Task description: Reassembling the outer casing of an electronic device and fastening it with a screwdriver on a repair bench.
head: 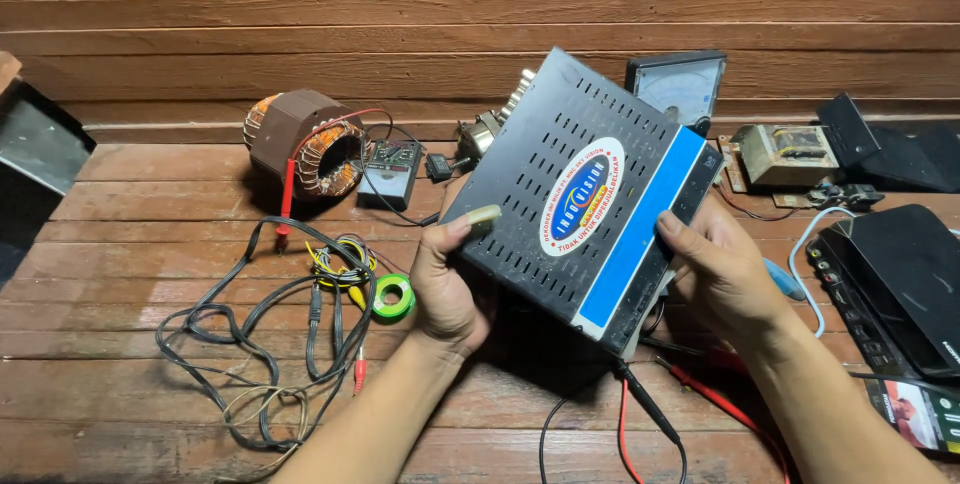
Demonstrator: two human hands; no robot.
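Black vented box (pixel 585 194): held tilted above the wooden floor (pixel 150 414), blue stripe toward the right. Left hand (pixel 450 279): raised from below, fingers (pixel 475 219) clasping the box's left edge. Right hand (pixel 725 269): fingers gripping its right end, forearm angled inward.

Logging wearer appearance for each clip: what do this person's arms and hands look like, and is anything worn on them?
Both forearms are bare, with no sleeves in view. The left hand and the right hand wear no gloves, and no rings, watch or bracelets show. The left thumb carries a noticeably long nail. No markings are visible on either arm.
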